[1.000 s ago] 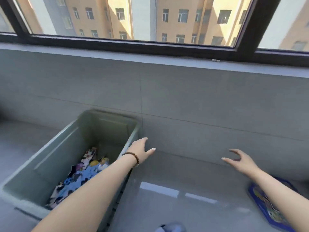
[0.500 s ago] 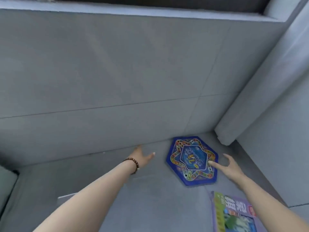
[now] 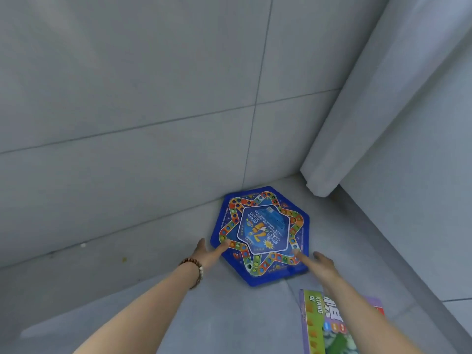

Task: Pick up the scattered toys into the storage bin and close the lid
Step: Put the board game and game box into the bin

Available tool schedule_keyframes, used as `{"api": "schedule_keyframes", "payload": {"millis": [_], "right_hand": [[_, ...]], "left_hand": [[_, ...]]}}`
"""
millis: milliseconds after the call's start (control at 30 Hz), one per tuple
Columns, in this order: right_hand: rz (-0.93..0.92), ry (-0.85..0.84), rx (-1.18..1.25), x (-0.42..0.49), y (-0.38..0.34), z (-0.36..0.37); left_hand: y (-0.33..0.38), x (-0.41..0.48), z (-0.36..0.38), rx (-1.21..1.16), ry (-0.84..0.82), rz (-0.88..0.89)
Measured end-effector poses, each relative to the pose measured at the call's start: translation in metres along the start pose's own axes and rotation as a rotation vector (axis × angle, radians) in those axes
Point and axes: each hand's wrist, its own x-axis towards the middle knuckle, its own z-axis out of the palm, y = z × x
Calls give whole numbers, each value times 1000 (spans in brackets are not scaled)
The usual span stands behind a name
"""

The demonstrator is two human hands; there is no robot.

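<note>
entering from the bottom edge: two bare forearms, stretched forward over a grey tiled floor (image 3: 229, 318).

item, nearest: printed box (image 3: 313, 325), flat, green and purple cover with lettering, lying on the floor at lower right; partly hidden behind the right forearm and cut by the frame edge.

item: beaded bracelet (image 3: 195, 270), brown with one pale bead, on the left wrist.

item: left hand (image 3: 209, 254), fingers straight and together, nothing grasped; fingertips meet the left edge of the game board, thumb raised apart.

item: right hand (image 3: 320, 264), loosely spread, nothing grasped; forefinger extended with its tip on the near right part of the game board. whether the other fingers touch it cannot be told.

item: game board (image 3: 255, 273), blue, six-sided, flat on the floor between the two hands; a star-shaped track of coloured spots runs round it. its far edge lies just beside the foot of the wall, near the corner of the room. it is just beyond the printed box, apart from it.

item: centre card (image 3: 263, 229), smaller, six-sided, pale-bordered, blue print, lying on the middle of the game board.

item: wall (image 3: 153, 98), large grey tiles with thin joints, behind the board.

item, farthest: pale upright fold (image 3: 357, 111), curtain or column, cannot tell which, running down to the floor at the right corner.
</note>
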Motion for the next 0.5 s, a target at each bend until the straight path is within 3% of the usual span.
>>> {"api": "schedule_keyframes", "payload": {"millis": [133,300,400,500], "right_hand": [[-61,88,89,17,10,14],[-28,94,425,17,7,29],[32,14,596,6,0,22],[6,-115,627,-17,-13,12]], "left_hand": [[4,18,12,-121,-17,12],[0,34,24,-304,100,46],[-7,35,16,-531,131,-4],[-5,12,4,-558,191,-30]]}}
